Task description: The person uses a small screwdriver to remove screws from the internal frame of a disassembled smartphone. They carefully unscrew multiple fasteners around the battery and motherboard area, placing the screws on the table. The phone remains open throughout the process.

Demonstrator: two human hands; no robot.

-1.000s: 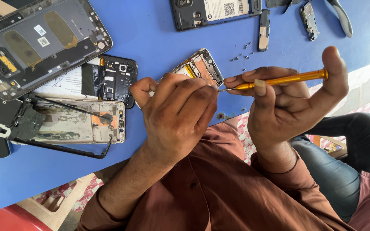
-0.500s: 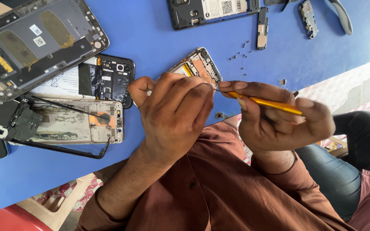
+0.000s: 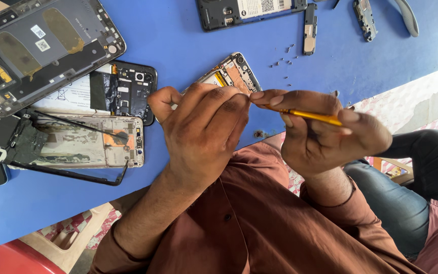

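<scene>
My left hand (image 3: 201, 129) is closed over an opened phone (image 3: 231, 71) lying on the blue table (image 3: 178, 35); only the phone's top end, with orange and yellow inner parts, shows past my fingers. My right hand (image 3: 325, 134) grips a thin yellow screwdriver (image 3: 313, 115). Its tip points left and meets my left fingertips at the phone's edge, where the tip itself is hidden. Both hands touch each other just above the table's near edge.
Several dismantled phones lie at the left: a grey back cover (image 3: 41, 45), a black board frame (image 3: 128, 91), a bare metal frame (image 3: 87, 142). Another opened phone (image 3: 249, 10), small parts (image 3: 309, 30), pliers (image 3: 406, 12) and loose screws (image 3: 282, 63) lie further back.
My right hand has folded down over the screwdriver: the handle, earlier sticking out level to the right, now slants down inside my fingers. My left hand stayed on the phone.
</scene>
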